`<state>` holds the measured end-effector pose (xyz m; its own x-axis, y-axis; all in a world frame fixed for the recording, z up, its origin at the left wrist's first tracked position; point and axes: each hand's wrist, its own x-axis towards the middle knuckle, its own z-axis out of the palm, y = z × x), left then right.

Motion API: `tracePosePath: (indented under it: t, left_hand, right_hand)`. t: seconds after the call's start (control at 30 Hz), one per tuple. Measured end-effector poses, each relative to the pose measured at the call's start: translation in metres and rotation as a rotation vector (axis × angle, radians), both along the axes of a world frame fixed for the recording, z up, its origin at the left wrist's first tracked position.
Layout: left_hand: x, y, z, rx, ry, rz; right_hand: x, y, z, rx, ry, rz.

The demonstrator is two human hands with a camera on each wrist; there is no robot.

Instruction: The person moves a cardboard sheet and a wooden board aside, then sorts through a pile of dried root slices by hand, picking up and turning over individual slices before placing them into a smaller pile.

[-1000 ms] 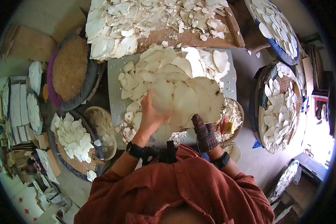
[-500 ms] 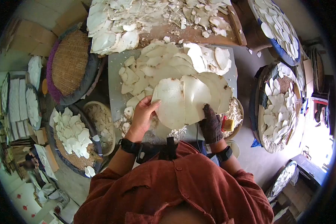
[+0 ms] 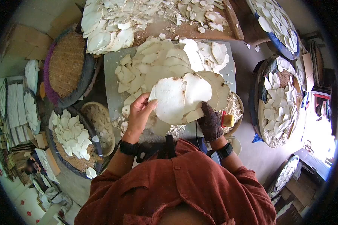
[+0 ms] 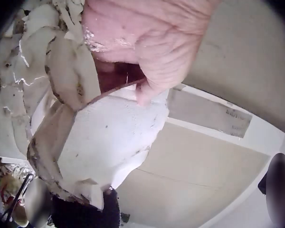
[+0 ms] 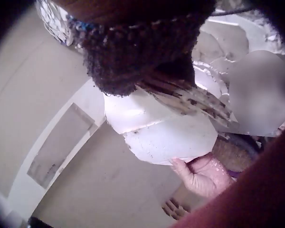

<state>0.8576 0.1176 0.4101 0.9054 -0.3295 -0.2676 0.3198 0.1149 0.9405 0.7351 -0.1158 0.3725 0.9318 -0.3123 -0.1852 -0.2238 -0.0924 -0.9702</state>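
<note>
A broad white sheet [image 3: 172, 95] with a browned seam is held up between both hands, above a grey board [image 3: 112, 90]. My bare left hand [image 3: 139, 116] pinches its left edge, thumb on the near face; the left wrist view shows the same thumb pressed on the sheet [image 4: 114, 128]. My right hand [image 3: 210, 123], in a dark knitted glove, grips the lower right edge. Behind the sheet, more layered pieces [image 3: 218, 90] fan out to the right. In the right wrist view several brown-edged layers [image 5: 194, 99] stand under the glove [image 5: 137, 57]. A small flap lies near the gloved fingers.
Overlapping white pieces [image 3: 150, 56] cover much of the board. Beyond it stands a wooden table [image 3: 169, 32] heaped with fragments. Round trays of pieces flank both sides [image 3: 73, 137]. A red and yellow object [image 3: 227, 120] lies by the right basket [image 3: 239, 125].
The sheet was swung leftward and tilted up to face the camera, and both hands moved with it. A small flap now shows at its lower right edge. Both hands keep their grip.
</note>
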Motion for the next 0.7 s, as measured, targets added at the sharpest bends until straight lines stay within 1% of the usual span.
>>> tracePosePath:
  t: [0.07,0.1,0.17,0.23,0.27,0.37,0.47,0.53,0.57,0.6,0.67,0.7]
  left_hand:
    - [0.000,0.000,-0.005,0.017,0.031,0.003]
    - [0.000,0.000,-0.007,0.000,0.074,-0.001]
    - [0.001,-0.002,-0.008,-0.037,0.155,-0.008]
    - [0.004,-0.003,-0.002,-0.146,0.284,0.021]
    - [0.006,-0.003,0.001,-0.201,0.347,0.036]
    - [0.007,-0.002,-0.005,-0.243,0.331,-0.012]
    - [0.008,-0.006,-0.005,-0.190,0.266,0.046]
    - [0.005,0.000,-0.014,-0.176,0.253,0.160]
    - [0.003,0.003,-0.016,-0.169,0.248,0.215]
    - [0.004,0.013,-0.014,-0.174,0.252,0.217]
    - [0.003,0.034,-0.022,-0.162,0.278,0.345]
    - [0.001,0.050,-0.037,-0.151,0.276,0.389]
  right_hand:
    - [0.000,0.004,-0.012,0.344,0.078,-0.147]
    - [0.000,0.005,-0.018,0.414,0.072,-0.213]
    - [0.007,0.007,-0.011,0.459,0.109,-0.260]
    - [0.013,0.007,0.006,0.411,0.191,-0.225]
    - [0.013,0.007,0.013,0.301,0.157,-0.181]
    - [0.012,0.009,0.021,-0.005,0.091,-0.031]
    - [0.013,-0.002,0.017,-0.316,0.036,0.116]
    - [0.009,-0.002,0.006,-0.576,-0.083,0.162]
    - [0.007,-0.002,-0.006,-0.327,-0.045,0.053]
    - [0.005,-0.002,-0.021,-0.079,-0.006,-0.055]
    - [0.009,-0.002,-0.012,0.151,0.064,-0.148]
    - [0.010,-0.004,0.001,0.134,0.094,-0.135]
